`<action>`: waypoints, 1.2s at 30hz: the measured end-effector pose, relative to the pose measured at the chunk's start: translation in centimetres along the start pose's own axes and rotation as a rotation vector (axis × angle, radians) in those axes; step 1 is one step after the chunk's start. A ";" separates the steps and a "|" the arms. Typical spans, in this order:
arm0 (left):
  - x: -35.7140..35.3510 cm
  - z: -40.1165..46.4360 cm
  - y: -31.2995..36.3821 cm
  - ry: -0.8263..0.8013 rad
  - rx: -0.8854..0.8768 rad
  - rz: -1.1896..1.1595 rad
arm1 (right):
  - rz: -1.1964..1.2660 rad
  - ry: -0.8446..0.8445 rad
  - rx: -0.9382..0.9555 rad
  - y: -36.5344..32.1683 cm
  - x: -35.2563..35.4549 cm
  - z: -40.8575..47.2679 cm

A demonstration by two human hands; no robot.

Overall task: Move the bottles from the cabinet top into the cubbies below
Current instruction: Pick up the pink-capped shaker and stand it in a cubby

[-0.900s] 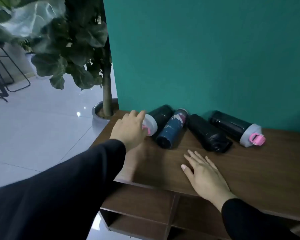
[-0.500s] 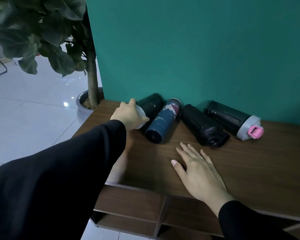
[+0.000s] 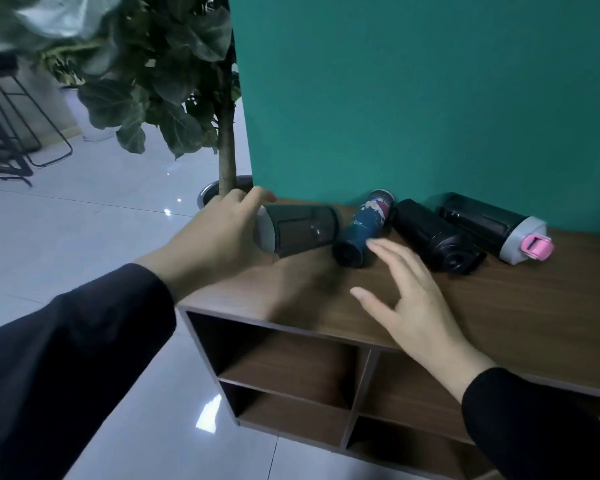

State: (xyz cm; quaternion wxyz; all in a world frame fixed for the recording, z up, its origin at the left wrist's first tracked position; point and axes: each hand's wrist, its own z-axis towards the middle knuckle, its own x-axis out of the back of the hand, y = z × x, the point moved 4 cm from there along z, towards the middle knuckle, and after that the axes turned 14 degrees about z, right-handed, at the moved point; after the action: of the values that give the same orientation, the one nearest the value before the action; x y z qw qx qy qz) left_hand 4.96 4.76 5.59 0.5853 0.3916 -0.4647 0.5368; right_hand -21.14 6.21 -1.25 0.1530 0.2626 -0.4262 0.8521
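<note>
Your left hand gripped the capped end of the dark bottle lying on the cabinet top. Your right hand hovered open by the blue bottle. Two black bottles lay beside it against the teal wall; a potted plant stood left; cubbies were below.

Single head-worn view, angled forward and down, close over the cabinet top.
</note>
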 end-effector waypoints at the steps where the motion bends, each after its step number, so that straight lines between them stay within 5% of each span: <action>1: 1.4 -1.2 0.3 -0.006 -0.078 0.069 | -0.004 -0.067 0.041 -2.2 -0.6 0.5; 5: 6.3 -5.6 2.1 -0.008 -0.357 0.232 | -0.038 -0.283 0.063 -7.9 -3.0 0.9; 11: 5.6 -10.0 2.3 -0.044 -0.601 0.173 | 0.205 -0.225 -0.166 -9.6 -6.7 -3.9; 14: 2.8 -13.6 0.9 0.094 -0.439 -0.196 | 0.421 -0.105 -0.301 -8.0 -10.1 -7.8; 16: -0.5 -17.2 0.2 0.244 -0.108 -0.462 | 0.460 -0.067 -0.336 -7.0 -12.4 -9.9; 19: -5.8 -21.2 2.6 0.100 0.356 -0.870 | 0.517 -0.040 -0.374 -5.6 -15.2 -11.9; 23: -11.9 -21.0 5.1 0.053 0.622 -1.080 | 0.442 -0.086 -0.387 -4.2 -18.1 -13.2; 28: -16.3 -19.0 4.1 0.040 0.685 -1.065 | 0.395 -0.111 -0.480 -1.9 -19.1 -13.2; 36: -21.2 -14.8 -1.1 -0.088 0.507 -0.886 | 0.291 -0.325 -0.480 0.4 -18.5 -15.0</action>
State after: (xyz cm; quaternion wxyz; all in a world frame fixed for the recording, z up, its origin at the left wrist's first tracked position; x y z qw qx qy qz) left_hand 8.08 13.18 -18.62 0.6231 0.7030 -0.1335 0.3158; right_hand -10.97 17.41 -19.67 0.0171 0.2879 -0.6670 0.6870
